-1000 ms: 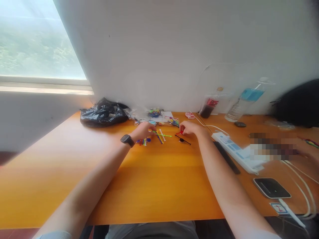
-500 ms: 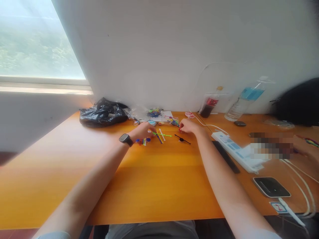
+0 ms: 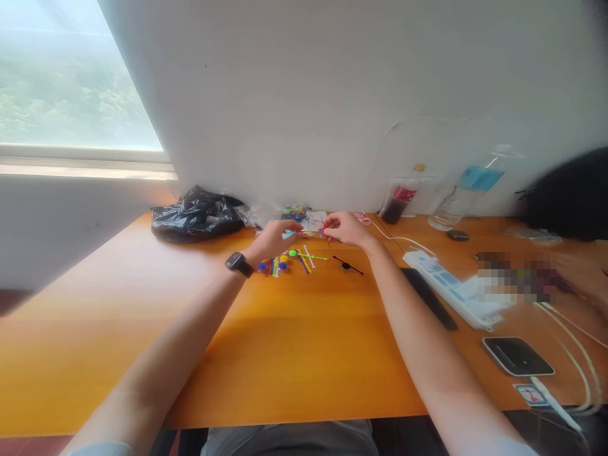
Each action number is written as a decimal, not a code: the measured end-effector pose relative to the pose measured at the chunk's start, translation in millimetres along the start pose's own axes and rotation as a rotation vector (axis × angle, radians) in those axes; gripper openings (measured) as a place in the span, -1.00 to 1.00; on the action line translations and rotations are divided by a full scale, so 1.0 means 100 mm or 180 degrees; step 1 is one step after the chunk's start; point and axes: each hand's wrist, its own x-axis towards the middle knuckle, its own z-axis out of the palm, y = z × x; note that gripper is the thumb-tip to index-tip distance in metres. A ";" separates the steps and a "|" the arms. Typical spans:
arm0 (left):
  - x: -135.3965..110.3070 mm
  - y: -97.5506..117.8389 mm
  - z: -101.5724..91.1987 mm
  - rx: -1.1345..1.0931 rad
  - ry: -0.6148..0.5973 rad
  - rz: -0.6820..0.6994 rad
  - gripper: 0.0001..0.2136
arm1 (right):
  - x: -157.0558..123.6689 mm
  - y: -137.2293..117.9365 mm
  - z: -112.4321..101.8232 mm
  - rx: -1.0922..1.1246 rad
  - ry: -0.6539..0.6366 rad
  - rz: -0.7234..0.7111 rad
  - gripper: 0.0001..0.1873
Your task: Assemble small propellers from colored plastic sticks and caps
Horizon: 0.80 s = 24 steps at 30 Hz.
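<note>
My right hand (image 3: pixel 345 228) is closed in a pinch over the back of the table, with a small red plastic piece (image 3: pixel 323 234) at its fingertips. Facing it from the left, my left hand (image 3: pixel 279 237) has its thumb and forefinger apart, and I make out nothing between them. Below the hands lie a green plastic arrow (image 3: pixel 313 256), a white one (image 3: pixel 309 256) and a blue one (image 3: pixel 304 263). Left of these are coloured sticks with round blue pieces (image 3: pixel 283 266) and a yellow one (image 3: pixel 284 258). A black arrow with a round hub (image 3: pixel 346 266) rests below my right hand.
Behind the hands are a white paper (image 3: pixel 311 220) and a heap of coloured pieces (image 3: pixel 293 211). A black plastic bag (image 3: pixel 197 215) sits back left. Rightward are a power strip (image 3: pixel 446 285), a dark bottle (image 3: pixel 396 206), a water bottle (image 3: pixel 456 196) and another person's hand (image 3: pixel 579 275).
My right hand has moved left and away from me with the red piece. My left hand has lifted off the green arrow, uncovering round yellow and green pieces.
</note>
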 end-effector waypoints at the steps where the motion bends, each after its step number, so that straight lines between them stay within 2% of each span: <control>1: 0.01 0.06 -0.01 -0.0156 0.0056 0.0070 -0.79 | 0.00 -0.07 0.06 0.0331 -0.0040 -0.0092 -0.89; 5: 0.02 0.23 -0.03 -0.0766 0.0146 0.0346 -0.78 | -0.02 -0.30 0.29 0.1123 -0.0134 -0.0304 -0.89; 8: 0.01 0.29 -0.05 -0.0916 0.0178 0.0375 -0.80 | -0.03 -0.35 0.42 0.1281 -0.0226 -0.0315 -0.92; 11: 0.00 0.28 -0.09 -0.0731 -0.0005 0.0374 -0.85 | -0.01 -0.29 0.51 0.1207 -0.0472 -0.0224 -0.91; 14: 0.00 0.19 -0.11 -0.0496 -0.0269 0.0313 -0.84 | 0.03 -0.15 0.57 0.0806 -0.0489 -0.0114 -0.86; 19: -0.03 0.00 -0.07 0.0055 -0.0722 0.0123 -0.90 | 0.08 0.03 0.63 -0.0877 -0.0359 0.0191 -0.85; 22: -0.09 0.00 -0.03 0.0110 -0.1109 -0.0195 -0.87 | 0.07 0.06 0.65 -0.1199 -0.0416 0.0230 -0.76; 24: -0.13 0.03 -0.02 0.0021 -0.1438 -0.0485 -0.84 | 0.06 0.06 0.65 -0.1332 -0.0379 0.0227 -0.79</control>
